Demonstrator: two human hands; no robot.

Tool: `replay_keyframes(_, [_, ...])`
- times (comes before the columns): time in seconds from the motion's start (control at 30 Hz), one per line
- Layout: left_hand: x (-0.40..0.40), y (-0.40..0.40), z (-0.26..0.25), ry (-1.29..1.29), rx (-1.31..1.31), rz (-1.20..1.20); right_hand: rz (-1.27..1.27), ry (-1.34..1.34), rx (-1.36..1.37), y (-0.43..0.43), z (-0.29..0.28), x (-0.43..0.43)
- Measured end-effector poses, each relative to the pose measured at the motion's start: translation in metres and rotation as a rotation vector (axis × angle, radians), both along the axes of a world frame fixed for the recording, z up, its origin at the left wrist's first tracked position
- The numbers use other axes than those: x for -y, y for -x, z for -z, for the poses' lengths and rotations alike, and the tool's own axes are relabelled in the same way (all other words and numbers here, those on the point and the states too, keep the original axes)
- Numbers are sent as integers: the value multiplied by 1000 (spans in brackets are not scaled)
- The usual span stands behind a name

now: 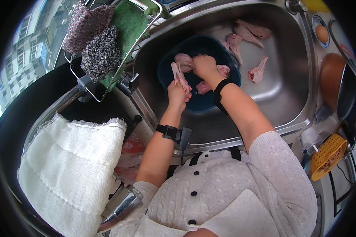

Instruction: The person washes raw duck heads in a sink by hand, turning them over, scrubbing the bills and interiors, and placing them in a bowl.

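My left hand (179, 93) is closed around a raw poultry head (178, 71), its pale beak pointing up, over the near left part of a dark blue plastic basin (206, 105). My right hand (204, 65) is over the basin's middle with curled fingers, against another raw poultry piece (184, 60); the fingertips are hidden, so its grip is unclear. Two more pinkish pieces, one by the right wrist (223, 70) and one lower (203, 88), lie in the basin. On the steel sink floor, right of the basin, rest several plucked heads, one of them (258, 71) apart from the others.
Around the basin stands the stainless steel sink (307, 74). A wire rack (133, 53) with scouring pads and a white cloth (74, 166) over a metal pipe are at left. Right of the sink are an egg (322, 33) on a dish, a pan (332, 83) and a yellow basket (329, 157).
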State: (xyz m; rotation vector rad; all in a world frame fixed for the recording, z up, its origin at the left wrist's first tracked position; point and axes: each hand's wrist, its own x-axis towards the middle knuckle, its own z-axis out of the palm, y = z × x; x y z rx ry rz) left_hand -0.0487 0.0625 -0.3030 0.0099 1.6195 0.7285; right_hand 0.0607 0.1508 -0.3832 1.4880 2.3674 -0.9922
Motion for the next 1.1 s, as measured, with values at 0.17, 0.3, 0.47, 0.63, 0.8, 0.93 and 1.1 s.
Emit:
replay_keyframes(0.17, [7, 2, 7, -101, -128, -21, 129, 305, -33, -10, -22, 4])
replay_keyframes(0.3, [5, 1, 0, -87, -136, -65, 419, 436, -274, -34, -43, 13])
replay_keyframes(0.47, [17, 2, 35, -179, -271, 10, 810, 624, -659, -69, -110, 4])
replay_keyframes(0.63, [26, -16, 40, -343, -1293, 678, 838, 73, -507, -132, -156, -27])
replay_keyframes(0.8, [16, -45, 10, -459, -924, 1344, 733, -573, -105, -187, -143, -29])
replay_keyframes(0.93, [16, -54, 43, -261, -891, 1512, 743, -318, -320, -184, -144, 7])
replay_keyframes(1.1, [0, -45, 43, -26, -620, 1534, 564, -81, -342, -173, -152, 55])
